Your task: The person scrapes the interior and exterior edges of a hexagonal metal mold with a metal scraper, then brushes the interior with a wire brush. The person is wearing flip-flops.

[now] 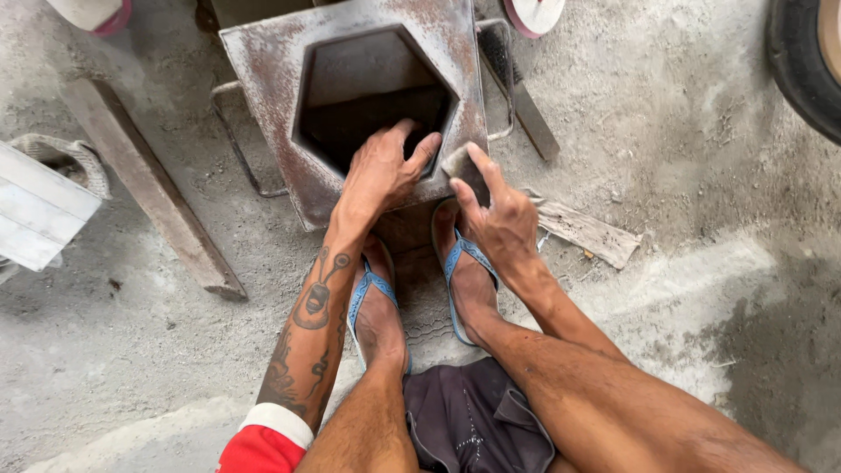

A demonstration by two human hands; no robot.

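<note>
The rusty steel mould (263,61) with its hexagonal opening stands at twelve o'clock from the squatting person's sandalled feet. The left hand (378,171) is nearer, fingers curled loosely over the opening's lower rim. The right hand (499,219) pinches a small grey block (457,163) at the mould's front-right corner, just beside the left fingertips

The rusty, dust-caked steel mould with a hexagonal opening (350,96) looks matt and rough. Beside the right grip (504,223), the weathered grey wooden scrap (587,232) is splintery; the concrete floor (701,175) looks gritty.
</note>
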